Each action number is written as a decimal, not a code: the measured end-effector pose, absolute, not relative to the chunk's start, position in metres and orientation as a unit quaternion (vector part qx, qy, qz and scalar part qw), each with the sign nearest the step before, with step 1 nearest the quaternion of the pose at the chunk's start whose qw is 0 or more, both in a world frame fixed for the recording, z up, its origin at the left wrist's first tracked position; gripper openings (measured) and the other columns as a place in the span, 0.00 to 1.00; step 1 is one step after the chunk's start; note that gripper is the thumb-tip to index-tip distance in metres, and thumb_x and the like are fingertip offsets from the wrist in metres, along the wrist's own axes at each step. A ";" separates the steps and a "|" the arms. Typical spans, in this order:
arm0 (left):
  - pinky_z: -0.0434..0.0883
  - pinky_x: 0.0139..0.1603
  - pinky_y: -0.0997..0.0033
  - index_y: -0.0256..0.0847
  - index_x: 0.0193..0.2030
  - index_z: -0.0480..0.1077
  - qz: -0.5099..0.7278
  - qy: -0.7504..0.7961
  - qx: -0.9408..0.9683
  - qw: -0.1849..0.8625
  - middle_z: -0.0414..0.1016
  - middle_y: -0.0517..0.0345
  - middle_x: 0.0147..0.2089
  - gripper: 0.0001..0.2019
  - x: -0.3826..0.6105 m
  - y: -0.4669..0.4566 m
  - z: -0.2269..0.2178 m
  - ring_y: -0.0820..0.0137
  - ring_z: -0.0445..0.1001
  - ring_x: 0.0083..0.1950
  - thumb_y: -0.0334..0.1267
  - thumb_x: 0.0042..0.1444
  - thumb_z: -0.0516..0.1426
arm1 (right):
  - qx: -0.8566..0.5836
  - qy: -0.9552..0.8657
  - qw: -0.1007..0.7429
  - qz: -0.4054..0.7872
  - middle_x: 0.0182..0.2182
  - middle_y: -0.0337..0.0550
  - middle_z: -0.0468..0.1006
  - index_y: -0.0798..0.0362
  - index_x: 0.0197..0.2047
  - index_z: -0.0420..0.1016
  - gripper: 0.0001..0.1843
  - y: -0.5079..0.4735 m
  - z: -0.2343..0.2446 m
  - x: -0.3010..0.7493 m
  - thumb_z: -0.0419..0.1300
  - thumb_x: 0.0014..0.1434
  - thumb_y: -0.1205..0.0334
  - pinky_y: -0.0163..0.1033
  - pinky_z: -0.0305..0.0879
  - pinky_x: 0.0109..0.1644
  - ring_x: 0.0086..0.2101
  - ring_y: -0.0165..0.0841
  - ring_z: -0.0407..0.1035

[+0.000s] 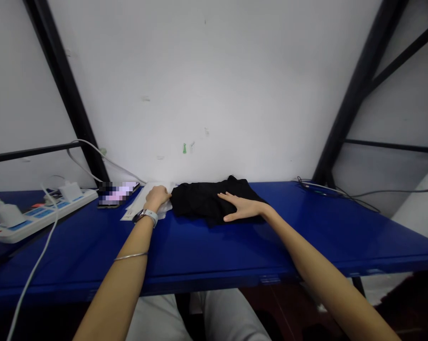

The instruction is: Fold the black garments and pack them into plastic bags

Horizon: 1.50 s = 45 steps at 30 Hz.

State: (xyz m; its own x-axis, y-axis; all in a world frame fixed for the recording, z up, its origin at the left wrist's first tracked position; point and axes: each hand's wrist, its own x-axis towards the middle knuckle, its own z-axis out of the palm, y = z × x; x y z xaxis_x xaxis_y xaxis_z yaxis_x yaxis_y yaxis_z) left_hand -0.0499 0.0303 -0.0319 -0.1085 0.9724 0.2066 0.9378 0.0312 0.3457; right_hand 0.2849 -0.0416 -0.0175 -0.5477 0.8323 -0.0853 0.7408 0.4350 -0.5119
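Note:
A dark black piece of cloth (199, 201), perhaps a garment, lies bunched and loosely folded against the wall on the blue tabletop (199, 255). My left hand (157, 196) is closed at the cloth's left end, its fingertips pinching the edge there. Beneath that hand are white papers or clear plastic sleeves (137, 203). My right hand (244, 208) rests on the right part of the cloth with fingers stretched and thumb apart. A watch with a pale strap (150, 216) and a thin bangle (131, 256) are on my left arm.
At the left stands a white power strip (45, 215) with chargers plugged in. A phone (117, 195) with its screen lit lies beside it. One white cable (39, 260) hangs over the front edge. Thin cables (327, 189) run along the back right, near a black metal post (336, 123).

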 end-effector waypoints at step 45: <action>0.65 0.39 0.70 0.42 0.26 0.57 0.391 0.397 0.816 0.154 0.70 0.58 0.31 0.08 0.050 0.001 -0.036 0.69 0.68 0.35 0.33 0.55 0.46 | -0.358 -0.907 0.219 0.026 0.60 0.51 0.66 0.53 0.57 0.68 0.25 -0.022 -0.042 0.216 0.51 0.57 0.74 0.53 0.50 0.65 0.62 0.40 0.56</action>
